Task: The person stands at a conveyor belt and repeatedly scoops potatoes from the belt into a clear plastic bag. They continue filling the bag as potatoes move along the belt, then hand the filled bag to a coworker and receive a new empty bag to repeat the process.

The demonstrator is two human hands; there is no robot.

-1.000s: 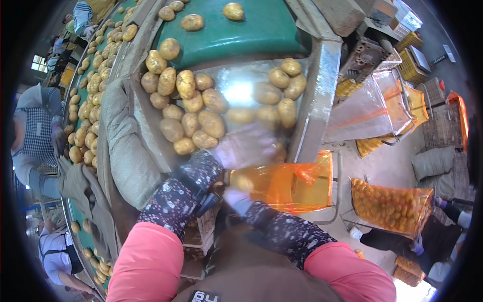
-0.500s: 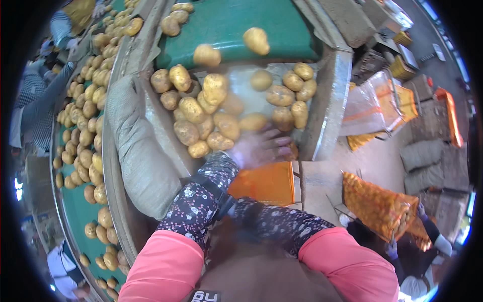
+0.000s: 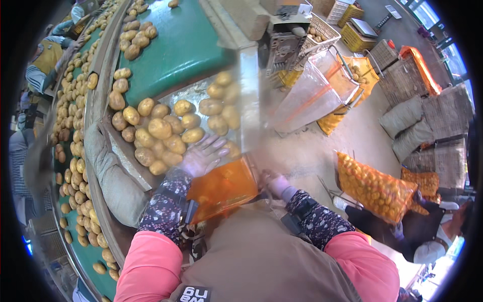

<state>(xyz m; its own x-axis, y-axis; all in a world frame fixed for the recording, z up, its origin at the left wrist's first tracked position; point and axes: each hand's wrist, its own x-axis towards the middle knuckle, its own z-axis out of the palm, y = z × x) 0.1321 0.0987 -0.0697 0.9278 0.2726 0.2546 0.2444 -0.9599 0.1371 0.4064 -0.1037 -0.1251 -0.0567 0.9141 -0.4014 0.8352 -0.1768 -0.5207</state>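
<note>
My left hand (image 3: 204,155) is open, fingers spread against the potatoes (image 3: 161,131) at the lower edge of the metal chute (image 3: 186,90). Below it an orange mesh bag (image 3: 221,186) hangs at the chute's mouth. My right hand (image 3: 274,182) is beside that bag's right corner, fingers curled round something I cannot make out. A padded grey sack (image 3: 113,181) lies along the chute's left side.
A green belt (image 3: 166,40) carries potatoes above the chute; another conveyor (image 3: 93,267) runs along the left, with workers (image 3: 45,63) beside it. At right are bag stands (image 3: 307,95), a filled potato bag (image 3: 372,183), crates (image 3: 443,161) and a person (image 3: 432,231) bending.
My right hand has moved rightward to the bag's corner. My left hand has shifted slightly, still spread at the chute's edge. The view has swung, showing more floor at right, and potatoes have come down.
</note>
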